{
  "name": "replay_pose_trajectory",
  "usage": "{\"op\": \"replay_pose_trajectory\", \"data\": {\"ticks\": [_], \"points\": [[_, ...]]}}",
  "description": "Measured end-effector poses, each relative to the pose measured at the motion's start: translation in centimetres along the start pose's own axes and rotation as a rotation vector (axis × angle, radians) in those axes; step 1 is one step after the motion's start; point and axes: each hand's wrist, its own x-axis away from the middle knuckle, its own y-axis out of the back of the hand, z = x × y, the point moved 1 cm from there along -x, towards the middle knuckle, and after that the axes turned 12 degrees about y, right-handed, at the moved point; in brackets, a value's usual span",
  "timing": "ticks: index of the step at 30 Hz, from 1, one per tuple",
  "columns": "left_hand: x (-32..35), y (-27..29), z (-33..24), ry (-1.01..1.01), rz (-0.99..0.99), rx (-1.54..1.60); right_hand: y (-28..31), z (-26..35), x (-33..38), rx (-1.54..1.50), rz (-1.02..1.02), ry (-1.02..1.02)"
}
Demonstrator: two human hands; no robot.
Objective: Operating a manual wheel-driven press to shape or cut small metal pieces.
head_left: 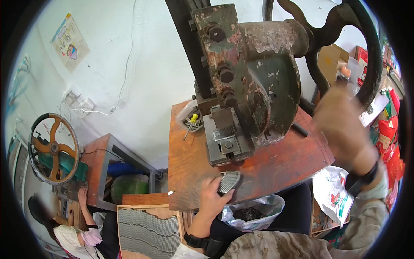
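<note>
The left hand (pixel 212 196) is curled around a small fan of thin grey metal strips (pixel 228 181), fingers closed on its lower edge – the pieces are ridged and overlap like scales, lying at the near edge of the worn reddish wooden bench (pixel 276 168). The right hand (pixel 340 121) is raised and blurred near the dark cast-iron flywheel (pixel 371 56); whether its fingers are apart or together cannot be told. Behind the strips stands a heavy press (pixel 250 73), rusty and flaking green, with big hex bolts and a steel die block (pixel 226 140) at its foot. Below the bench edge a crinkled clear plastic bag (pixel 254 213) holds dark scrap. Lower left – a board (pixel 148 233) covered in wavy grey rows, and another person's hand (pixel 82 196) at a second machine with an orange handwheel (pixel 54 149).
</note>
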Motion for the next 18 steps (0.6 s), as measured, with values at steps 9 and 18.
{"op": "replay_pose_trajectory", "data": {"ticks": [9, 18], "points": [[0.2, -1.7, -0.9, 0.053, 0.102, 0.046, -15.7, 12.0, 5.8, -0.669, -0.037, -0.419], [0.4, -1.5, -0.3, 0.145, 0.130, 0.084, -20.9, 11.6, 1.2, -0.851, 0.129, -0.284]]}}
